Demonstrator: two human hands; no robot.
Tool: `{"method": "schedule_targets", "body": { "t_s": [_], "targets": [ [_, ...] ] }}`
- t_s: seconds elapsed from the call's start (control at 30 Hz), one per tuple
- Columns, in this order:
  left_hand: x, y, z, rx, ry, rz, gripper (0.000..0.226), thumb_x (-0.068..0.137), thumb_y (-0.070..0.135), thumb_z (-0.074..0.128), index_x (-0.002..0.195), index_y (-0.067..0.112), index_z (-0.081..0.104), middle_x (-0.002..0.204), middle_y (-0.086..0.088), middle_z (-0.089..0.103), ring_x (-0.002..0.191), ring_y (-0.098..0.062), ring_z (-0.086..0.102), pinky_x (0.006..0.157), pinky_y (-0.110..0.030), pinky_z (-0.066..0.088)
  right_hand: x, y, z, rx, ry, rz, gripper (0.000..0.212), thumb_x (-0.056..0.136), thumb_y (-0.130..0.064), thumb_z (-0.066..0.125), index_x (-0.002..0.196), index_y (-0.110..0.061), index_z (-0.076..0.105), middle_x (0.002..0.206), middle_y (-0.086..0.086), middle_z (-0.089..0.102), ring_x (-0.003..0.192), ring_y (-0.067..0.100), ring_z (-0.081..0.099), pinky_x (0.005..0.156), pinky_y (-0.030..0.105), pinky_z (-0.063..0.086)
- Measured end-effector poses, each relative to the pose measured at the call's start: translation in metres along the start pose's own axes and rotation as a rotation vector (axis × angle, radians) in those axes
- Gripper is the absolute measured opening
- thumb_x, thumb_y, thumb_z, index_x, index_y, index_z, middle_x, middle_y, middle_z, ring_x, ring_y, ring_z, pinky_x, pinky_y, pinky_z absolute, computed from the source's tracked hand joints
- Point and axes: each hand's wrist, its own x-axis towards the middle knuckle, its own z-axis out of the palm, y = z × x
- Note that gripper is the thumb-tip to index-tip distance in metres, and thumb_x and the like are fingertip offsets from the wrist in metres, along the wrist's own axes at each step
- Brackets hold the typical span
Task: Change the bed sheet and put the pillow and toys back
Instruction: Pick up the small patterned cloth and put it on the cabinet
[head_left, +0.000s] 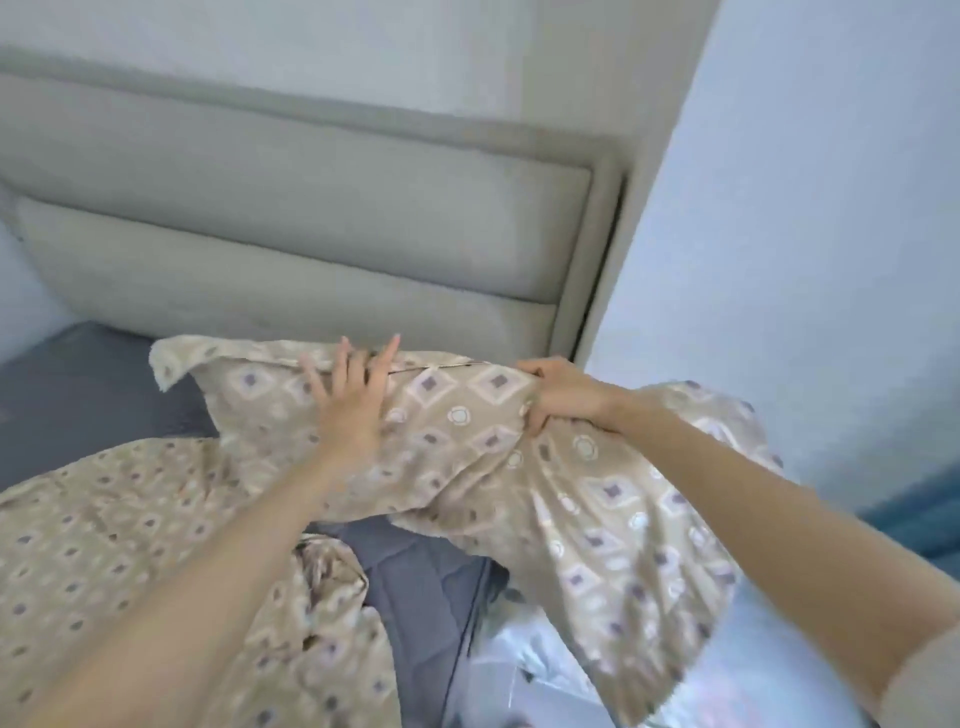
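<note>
Grey mattress (78, 395) shows bare at the bed's left edge, so the left hand (353, 410), grip apart and fingers flat, should pin the beige sheet (457, 415) while the right hand (561, 397), grip clamped on a bunched fold, draws it down over the head-end right corner.

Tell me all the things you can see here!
patterned bedding: one bunched heap, beige with purple diamonds, across the bed
mattress: one, dark grey, under the bedding
headboard: one, grey-green, padded, behind the mattress
wall: one, pale bluish white, on the right
plastic wrapping: one piece, clear and shiny, bottom edge, blurry
floor patch: one, blue, far right
left hand: one, flat on the bedding, fingers spread
right hand: one, grips a bunch of the bedding
</note>
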Motion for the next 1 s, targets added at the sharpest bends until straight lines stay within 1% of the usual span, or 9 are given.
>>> {"method": "schedule_targets", "body": {
  "t_s": [0.07,0.13,0.23,0.33,0.43,0.53,0.7,0.83,1.0],
  "targets": [
    [0.002,0.023,-0.002,-0.011,0.009,0.091,0.077,0.074,0.047,0.069,0.139,0.023,0.036,0.119,-0.002,0.047,0.126,-0.023,0.038,0.110,-0.057,-0.016,-0.026,0.019,-0.020,0.032,-0.013,0.051,0.051,0.057,0.009,0.073,0.091,-0.029,0.068,0.078,-0.008,0.072,0.070,0.007,0.068,0.053,0.021,0.052],
    [0.006,0.053,-0.005,-0.020,0.009,0.190,0.050,0.076,0.050,0.066,0.113,0.018,0.053,0.101,0.002,0.052,0.107,-0.020,0.052,0.113,-0.049,-0.010,-0.048,0.042,-0.039,0.050,-0.026,0.127,0.053,0.059,0.008,0.074,0.097,-0.027,0.066,0.088,-0.003,0.073,0.080,0.017,0.070,0.059,0.026,0.055],
    [0.012,0.107,-0.005,0.020,-0.061,0.333,0.020,0.081,0.030,0.062,0.097,0.021,0.057,0.099,0.005,0.061,0.103,-0.020,0.059,0.114,-0.046,0.015,-0.081,0.083,-0.066,0.011,-0.053,0.258,0.052,0.061,0.004,0.076,0.099,-0.028,0.060,0.099,-0.001,0.070,0.093,0.026,0.068,0.067,0.031,0.056],
    [0.015,0.163,-0.004,0.005,-0.152,0.424,0.007,0.075,0.017,0.052,0.074,0.023,0.053,0.087,0.001,0.065,0.092,-0.027,0.063,0.079,-0.036,0.044,-0.109,0.124,-0.092,-0.061,-0.093,0.385,0.059,0.063,0.002,0.077,0.106,-0.029,0.052,0.110,-0.001,0.063,0.107,0.030,0.062,0.084,0.039,0.056],
    [0.020,0.232,0.008,0.004,-0.295,0.522,0.010,0.074,0.016,0.049,0.065,0.018,0.046,0.081,-0.002,0.063,0.088,-0.029,0.062,0.062,-0.029,0.038,-0.140,0.169,-0.125,-0.171,-0.127,0.532,0.076,0.062,-0.004,0.079,0.127,-0.028,0.050,0.119,-0.002,0.061,0.110,0.028,0.060,0.092,0.038,0.052],
    [0.022,0.294,0.024,-0.014,-0.518,0.572,0.019,0.074,0.016,0.050,0.058,0.017,0.040,0.069,0.002,0.056,0.079,-0.026,0.059,0.060,-0.026,0.037,-0.162,0.210,-0.158,-0.226,-0.177,0.621,0.070,0.061,-0.007,0.080,0.123,-0.024,0.053,0.113,-0.002,0.063,0.101,0.026,0.063,0.076,0.027,0.052],
    [0.034,0.365,0.060,-0.091,-0.535,0.542,0.012,0.085,0.017,0.052,0.092,0.017,0.062,0.105,-0.006,0.062,0.102,-0.024,0.057,0.073,-0.027,0.041,-0.160,0.280,-0.196,-0.444,-0.086,0.692,0.041,0.064,-0.005,0.075,0.104,-0.009,0.064,0.090,0.002,0.062,0.081,0.022,0.058,0.065,0.023,0.044],
    [0.040,0.403,0.092,-0.236,-0.400,0.326,0.033,0.092,0.011,0.045,0.123,0.014,0.055,0.121,-0.010,0.047,0.111,-0.028,0.048,0.083,-0.035,0.044,-0.143,0.352,-0.188,-0.691,0.347,0.532,0.035,0.086,-0.008,0.048,0.118,-0.021,0.056,0.121,0.005,0.054,0.118,0.028,0.047,0.093,0.036,0.042],
    [-0.010,0.433,0.138,-0.141,-0.646,0.316,0.050,0.095,0.018,0.043,0.144,0.022,0.035,0.151,-0.006,0.025,0.137,-0.028,0.028,0.102,-0.041,0.040,-0.127,0.407,-0.139,-0.416,-0.066,0.528,0.066,0.091,-0.013,0.055,0.149,-0.022,0.027,0.153,0.013,0.023,0.133,0.030,0.038,0.100,0.038,0.044]
  ]
}}
